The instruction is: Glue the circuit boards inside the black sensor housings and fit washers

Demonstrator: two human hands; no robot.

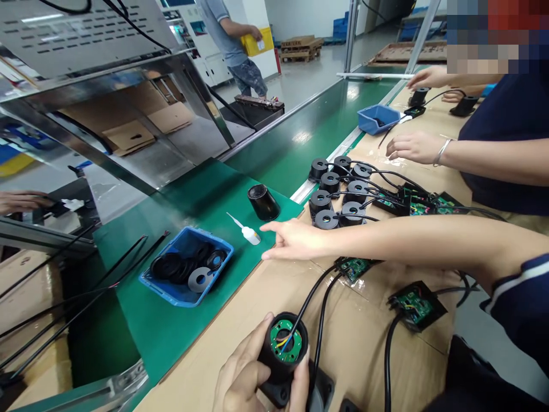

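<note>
My left hand (244,372) grips a black round housing (268,357) at the bottom of the view. Inside its upturned opening sits a ring-shaped green circuit board (278,337), with coloured wires running from a black cable (315,289). My right hand (295,239) reaches across from the right, index finger and thumb apart and nothing between them. Just beyond its fingertips is a small white bottle (250,235) with a thin nozzle tip, on the green surface. A black cup-shaped part (263,203) stands behind the bottle.
A blue bin (186,300) holds black rings and a grey ring. Several cabled black housings (329,183) stand beyond my right arm. Open boxes with circuit boards (415,306) lie on the brown board. A co-worker's hand (414,147) is near another blue bin (377,119). Someone walks behind.
</note>
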